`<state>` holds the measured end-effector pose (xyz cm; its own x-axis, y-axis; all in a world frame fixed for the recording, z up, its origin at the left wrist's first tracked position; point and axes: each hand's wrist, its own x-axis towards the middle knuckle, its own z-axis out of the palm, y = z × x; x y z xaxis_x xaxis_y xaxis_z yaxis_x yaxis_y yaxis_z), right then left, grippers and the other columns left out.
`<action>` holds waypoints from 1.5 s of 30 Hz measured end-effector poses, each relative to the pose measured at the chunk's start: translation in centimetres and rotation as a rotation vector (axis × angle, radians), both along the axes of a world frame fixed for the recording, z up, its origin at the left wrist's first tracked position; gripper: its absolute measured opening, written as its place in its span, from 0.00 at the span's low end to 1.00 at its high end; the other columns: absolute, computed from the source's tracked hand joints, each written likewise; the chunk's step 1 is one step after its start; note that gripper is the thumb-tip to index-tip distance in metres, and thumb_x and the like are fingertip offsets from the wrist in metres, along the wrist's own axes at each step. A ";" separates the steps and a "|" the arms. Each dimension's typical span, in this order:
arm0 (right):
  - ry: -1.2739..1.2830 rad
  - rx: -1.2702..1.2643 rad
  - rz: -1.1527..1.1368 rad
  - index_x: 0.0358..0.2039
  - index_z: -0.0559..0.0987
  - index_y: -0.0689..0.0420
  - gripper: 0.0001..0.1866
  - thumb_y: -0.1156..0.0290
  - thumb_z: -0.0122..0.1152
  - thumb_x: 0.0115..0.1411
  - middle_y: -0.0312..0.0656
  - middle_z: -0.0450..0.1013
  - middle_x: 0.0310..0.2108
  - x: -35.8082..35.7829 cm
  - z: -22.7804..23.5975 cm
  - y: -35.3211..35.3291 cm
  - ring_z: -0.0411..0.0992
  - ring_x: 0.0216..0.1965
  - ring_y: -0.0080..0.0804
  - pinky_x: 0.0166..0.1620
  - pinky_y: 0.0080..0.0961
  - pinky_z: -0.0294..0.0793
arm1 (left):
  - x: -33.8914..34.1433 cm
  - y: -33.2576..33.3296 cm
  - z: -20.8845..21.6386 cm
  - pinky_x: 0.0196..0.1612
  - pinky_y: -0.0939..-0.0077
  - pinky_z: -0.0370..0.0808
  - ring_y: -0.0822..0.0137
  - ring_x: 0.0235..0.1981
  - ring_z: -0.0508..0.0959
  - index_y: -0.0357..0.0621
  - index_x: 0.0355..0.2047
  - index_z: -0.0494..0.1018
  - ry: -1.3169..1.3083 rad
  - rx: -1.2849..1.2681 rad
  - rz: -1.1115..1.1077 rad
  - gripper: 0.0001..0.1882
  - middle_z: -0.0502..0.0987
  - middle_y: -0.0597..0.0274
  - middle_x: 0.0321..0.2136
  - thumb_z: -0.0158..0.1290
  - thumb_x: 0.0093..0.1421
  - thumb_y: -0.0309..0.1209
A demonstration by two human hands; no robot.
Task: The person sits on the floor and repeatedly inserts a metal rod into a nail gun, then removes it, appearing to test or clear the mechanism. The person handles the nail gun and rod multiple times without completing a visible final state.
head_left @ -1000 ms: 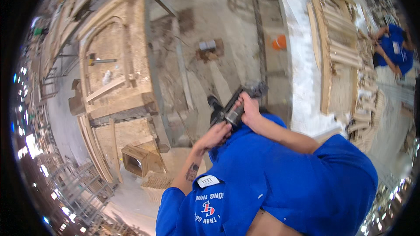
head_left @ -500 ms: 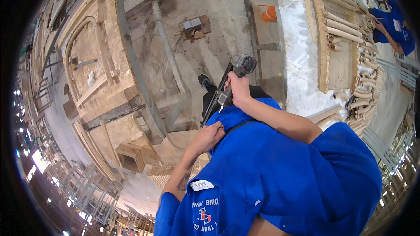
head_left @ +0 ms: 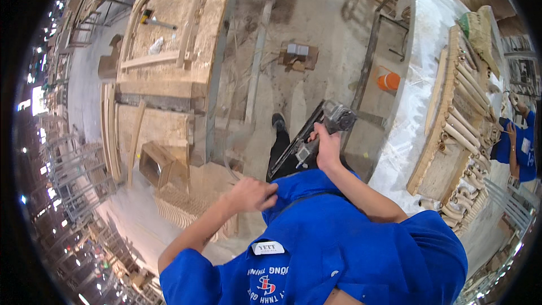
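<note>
My right hand [head_left: 328, 149] is wrapped round the handle of a black nail gun [head_left: 340, 116], held in front of my waist. Its long magazine [head_left: 290, 152] slants down to the left, toward my blue shirt. My left hand [head_left: 252, 194] is curled at the left edge of the shirt [head_left: 305, 200], by the hip. Those fingers are bent together and slightly blurred; whatever they hold, if anything, is hidden.
To the left, a wooden workbench [head_left: 192, 87] carries a curved wooden frame [head_left: 129, 34] and a hammer [head_left: 158, 21]. A wooden box [head_left: 153, 164] sits nearer. On the right, a white-topped table [head_left: 403, 135] bears curved wooden parts [head_left: 466, 130]; a co-worker [head_left: 525, 144] stands beyond. An orange bucket [head_left: 388, 81] is on the floor.
My view has swung, so the benches appear shifted. My left hand has moved slightly outward from the waist, its elbow wider. The nail gun stays in my right hand.
</note>
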<state>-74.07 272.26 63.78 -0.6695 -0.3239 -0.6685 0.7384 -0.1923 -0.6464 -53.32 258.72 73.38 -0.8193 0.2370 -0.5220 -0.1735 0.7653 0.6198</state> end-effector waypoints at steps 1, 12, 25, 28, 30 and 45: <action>0.058 0.053 0.067 0.38 0.73 0.57 0.06 0.74 0.61 0.62 0.36 0.70 0.24 0.0 0.2 -0.2 0.70 0.25 0.25 0.32 0.29 0.73 | -0.1 0.5 0.7 0.30 0.50 0.76 0.45 0.27 0.80 0.45 0.33 0.71 0.016 -0.025 -0.021 0.17 0.78 0.49 0.24 0.50 0.65 0.47; 0.687 0.399 0.410 0.53 0.75 0.63 0.26 0.60 0.66 0.60 0.46 0.80 0.44 -4.9 2.7 3.1 0.76 0.48 0.25 0.52 0.28 0.76 | 0.1 2.8 0.6 0.37 0.57 0.74 0.52 0.34 0.80 0.45 0.37 0.69 0.090 0.004 -0.085 0.09 0.78 0.55 0.29 0.52 0.60 0.36; 0.342 0.214 -0.361 0.33 0.77 0.59 0.12 0.63 0.62 0.66 0.35 0.76 0.26 -12.4 6.6 20.0 0.73 0.28 0.25 0.36 0.25 0.72 | -0.7 2.5 -1.5 0.36 0.56 0.72 0.50 0.34 0.79 0.45 0.34 0.70 0.039 0.067 -0.206 0.06 0.77 0.54 0.29 0.50 0.62 0.33; 0.536 0.564 -0.031 0.43 0.73 0.60 0.16 0.61 0.62 0.66 0.41 0.76 0.29 -15.5 7.6 24.9 0.75 0.30 0.30 0.38 0.29 0.74 | -1.9 3.0 -2.4 0.35 0.56 0.72 0.49 0.33 0.79 0.45 0.34 0.70 -0.006 0.118 -0.249 0.06 0.77 0.54 0.29 0.50 0.62 0.34; 0.621 0.803 0.151 0.49 0.71 0.62 0.22 0.59 0.63 0.64 0.48 0.77 0.32 -15.1 8.1 26.2 0.76 0.32 0.39 0.41 0.34 0.75 | -2.3 2.8 -2.0 0.35 0.55 0.72 0.48 0.33 0.78 0.45 0.33 0.70 -0.042 0.114 -0.276 0.07 0.77 0.53 0.29 0.51 0.62 0.34; 0.301 1.523 0.302 0.74 0.43 0.64 0.53 0.64 0.68 0.60 0.67 0.72 0.48 -2.9 -6.2 27.5 0.74 0.48 0.63 0.51 0.51 0.75 | -0.5 -1.3 -2.3 0.27 0.55 0.72 0.48 0.23 0.77 0.45 0.19 0.72 0.152 0.178 -0.213 0.18 0.74 0.55 0.19 0.58 0.57 0.44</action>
